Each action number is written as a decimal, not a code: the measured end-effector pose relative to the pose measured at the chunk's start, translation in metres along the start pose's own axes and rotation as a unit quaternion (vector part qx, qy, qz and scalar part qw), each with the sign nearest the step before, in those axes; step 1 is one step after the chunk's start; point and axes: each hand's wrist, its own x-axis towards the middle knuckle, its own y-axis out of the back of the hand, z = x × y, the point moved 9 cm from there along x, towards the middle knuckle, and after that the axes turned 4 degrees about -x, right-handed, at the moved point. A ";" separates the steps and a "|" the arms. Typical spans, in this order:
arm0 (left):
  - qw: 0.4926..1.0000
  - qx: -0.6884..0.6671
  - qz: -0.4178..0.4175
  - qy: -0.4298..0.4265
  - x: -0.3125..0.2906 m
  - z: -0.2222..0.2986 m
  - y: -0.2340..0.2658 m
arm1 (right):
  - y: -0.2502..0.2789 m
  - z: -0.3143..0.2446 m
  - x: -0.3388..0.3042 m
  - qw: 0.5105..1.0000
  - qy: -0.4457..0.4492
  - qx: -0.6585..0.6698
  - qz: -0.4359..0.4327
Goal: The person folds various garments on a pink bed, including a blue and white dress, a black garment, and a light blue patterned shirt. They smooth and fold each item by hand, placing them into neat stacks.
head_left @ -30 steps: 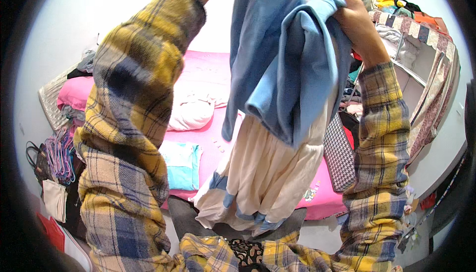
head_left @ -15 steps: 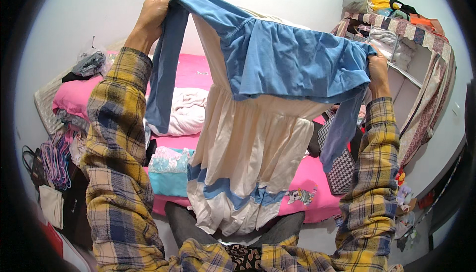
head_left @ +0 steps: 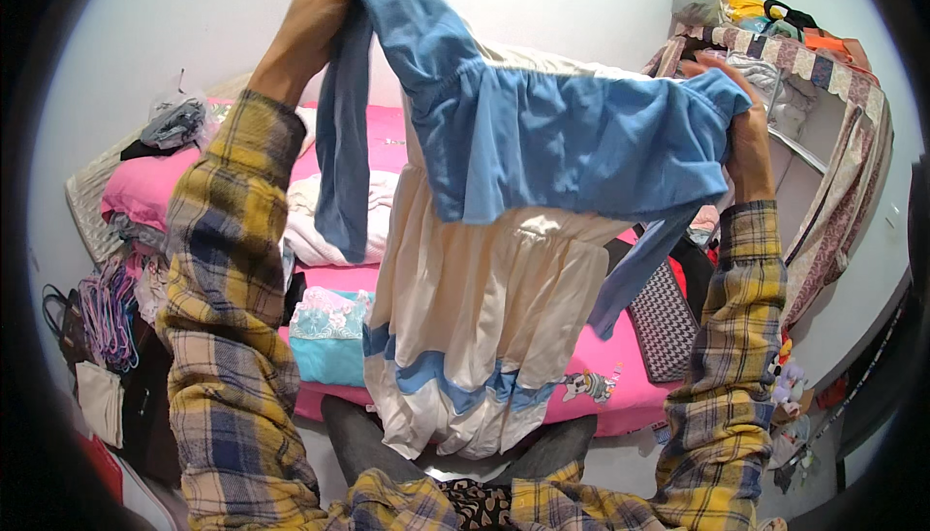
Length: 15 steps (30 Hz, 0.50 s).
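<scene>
A person in a yellow, navy and grey plaid flannel shirt (head_left: 232, 337) holds up a cream cloth dress with a wide blue ruffled top (head_left: 581, 143) in front of the body, above a bed with a bright pink sheet (head_left: 630, 361). The left hand (head_left: 312, 27), raised higher, is clenched on the bunched blue cloth at the dress's upper left end, and a long blue strip (head_left: 342, 158) hangs below it. The right hand (head_left: 751, 143) is at the opposite blue shoulder, partly behind the cloth with fingers showing above it; how firmly it grips, if at all, cannot be told from this view. The dress slants down toward the right hand, its gathered cream skirt (head_left: 484, 298) falling between the forearms to a hem crossed by a blue band, just above dark grey trouser legs (head_left: 356, 439). On the bed, left of the skirt, lies a folded turquoise garment with white lace (head_left: 329, 352), with a white textured cloth bundle (head_left: 325, 226) beyond it. To the skirt's right lies a flat black-and-white houndstooth piece (head_left: 664, 323). Farther right stands a cloth-covered wardrobe with patterned edging (head_left: 852, 148).
</scene>
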 end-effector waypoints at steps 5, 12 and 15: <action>0.980 -0.131 -0.147 -0.001 0.014 0.060 -0.141 | -0.125 -0.027 0.026 0.992 0.036 0.002 -0.124; 0.945 0.277 -0.007 -0.172 -0.009 0.106 -0.155 | -0.142 -0.011 0.038 0.991 -0.062 0.117 -0.009; 0.920 0.315 -0.007 -0.233 -0.054 0.151 -0.143 | -0.128 -0.035 0.047 0.987 0.050 0.149 0.043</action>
